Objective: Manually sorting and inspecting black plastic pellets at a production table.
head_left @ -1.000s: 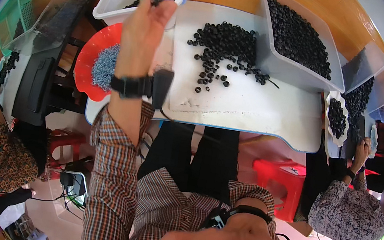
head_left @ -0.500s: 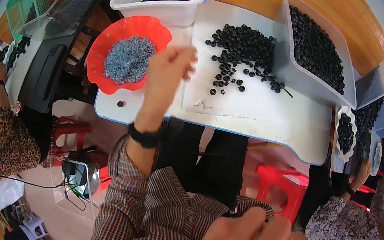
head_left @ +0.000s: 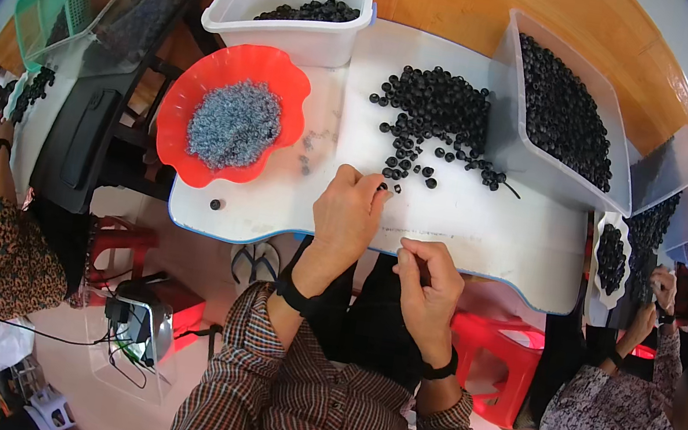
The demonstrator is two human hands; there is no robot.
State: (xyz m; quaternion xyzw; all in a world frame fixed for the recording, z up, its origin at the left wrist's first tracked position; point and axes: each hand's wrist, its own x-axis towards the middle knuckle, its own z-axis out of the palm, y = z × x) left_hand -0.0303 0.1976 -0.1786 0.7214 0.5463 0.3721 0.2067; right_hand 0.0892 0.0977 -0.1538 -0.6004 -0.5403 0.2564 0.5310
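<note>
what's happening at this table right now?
A person sits at a white table. The left hand rests fingertips-down at the near edge of a loose pile of small black round parts. The right hand is curled at the table's front edge; its contents can't be seen. A red bowl holds grey bits.

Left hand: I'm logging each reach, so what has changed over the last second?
The left hand drew back from the red bowl and white tub toward the table's near edge; its fingers now touch loose black beads. The right hand rose to the table edge, fingers pinched. Bowl, tub and bead pile stayed.
</note>
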